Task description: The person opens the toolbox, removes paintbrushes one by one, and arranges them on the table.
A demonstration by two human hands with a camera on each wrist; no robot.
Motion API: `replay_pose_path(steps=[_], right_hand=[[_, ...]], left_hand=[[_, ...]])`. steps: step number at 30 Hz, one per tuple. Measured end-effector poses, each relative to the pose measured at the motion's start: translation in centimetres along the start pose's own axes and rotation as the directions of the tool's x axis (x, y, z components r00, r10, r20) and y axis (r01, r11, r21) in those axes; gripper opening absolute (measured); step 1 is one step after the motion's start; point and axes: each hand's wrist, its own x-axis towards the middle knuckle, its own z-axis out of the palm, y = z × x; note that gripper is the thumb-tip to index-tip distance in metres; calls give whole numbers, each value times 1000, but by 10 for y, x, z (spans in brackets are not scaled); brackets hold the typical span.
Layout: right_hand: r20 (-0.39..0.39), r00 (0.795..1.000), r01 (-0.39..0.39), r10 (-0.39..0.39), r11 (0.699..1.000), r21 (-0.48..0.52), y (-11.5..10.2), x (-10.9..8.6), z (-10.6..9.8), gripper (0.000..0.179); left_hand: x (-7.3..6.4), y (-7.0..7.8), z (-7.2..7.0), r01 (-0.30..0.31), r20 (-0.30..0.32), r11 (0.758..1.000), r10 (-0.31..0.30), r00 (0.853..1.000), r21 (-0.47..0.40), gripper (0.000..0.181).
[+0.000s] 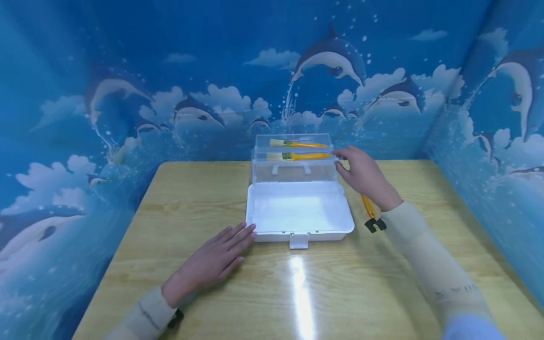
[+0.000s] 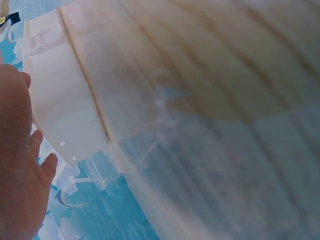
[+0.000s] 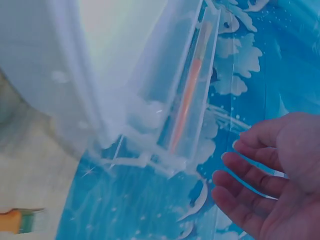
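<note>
A white plastic storage box [image 1: 299, 208] lies open on the table, its clear lid raised at the back with trays. One paintbrush [image 1: 297, 144] with a yellow handle lies in the upper tray; a second paintbrush [image 1: 299, 156] lies in the tray just below. My left hand [image 1: 214, 257] has its fingers straight, fingertips at the box's front left corner. Beside the trays' right end is my right hand [image 1: 361, 172]. In the right wrist view its fingers curve loosely, with nothing between them, apart from the tray [image 3: 192, 100] that holds a brush.
Another yellow-handled paintbrush [image 1: 368, 206] lies on the wooden table [image 1: 195, 189] right of the box, partly covered by the right forearm. Blue dolphin-patterned cloth [image 1: 212, 71] lines the back and sides. A white latch [image 1: 299, 241] juts from the box's front.
</note>
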Motion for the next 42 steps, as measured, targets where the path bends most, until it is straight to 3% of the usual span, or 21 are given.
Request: replay_pose_path(steps=[9, 18, 23, 32, 37, 42], right_hand=[[112, 991, 73, -69, 997, -36, -21, 34, -5, 31], [248, 958, 143, -141, 990, 10, -25, 61, -3, 34], [307, 934, 169, -180, 984, 62, -23, 72, 1, 35], [379, 898, 186, -225, 973, 136, -15, 90, 12, 36], [390, 889, 187, -240, 968, 170, -13, 96, 15, 36], [407, 883, 174, -235, 968, 180, -13, 98, 14, 34]], left_hand=[[-1, -1, 1, 16, 39, 1000, -16, 999, -8, 64], [-2, -2, 3, 1, -18, 1000, -1, 1000, 25, 65], [-2, -2, 3, 3, -12, 1000, -2, 1000, 16, 66], [-1, -2, 2, 0, -4, 1000, 0, 1000, 2, 64], [-1, -2, 1, 14, 42, 1000, -14, 999, -6, 63], [-1, -2, 0, 10, 48, 1000, -10, 999, -3, 64]])
